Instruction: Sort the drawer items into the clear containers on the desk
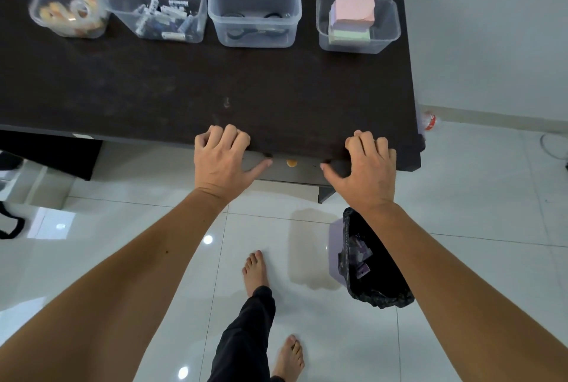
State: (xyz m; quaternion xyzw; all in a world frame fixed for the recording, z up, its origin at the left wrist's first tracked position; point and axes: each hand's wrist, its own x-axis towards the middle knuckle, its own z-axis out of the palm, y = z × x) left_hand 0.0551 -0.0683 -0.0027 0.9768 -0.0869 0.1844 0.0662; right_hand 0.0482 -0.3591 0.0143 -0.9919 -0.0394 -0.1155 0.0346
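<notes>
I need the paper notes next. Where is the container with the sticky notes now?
In the head view, the sticky-note container stands at the far right end of the desk, right of the scissors container.

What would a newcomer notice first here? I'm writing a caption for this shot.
Two hands, left and right, rest with curled fingers on the near edge of the dark desk, above a nearly shut drawer. Along the far side stand four clear tubs; the rightmost holds a pink and green note stack. A black-lined bin sits on the floor at right.
</notes>
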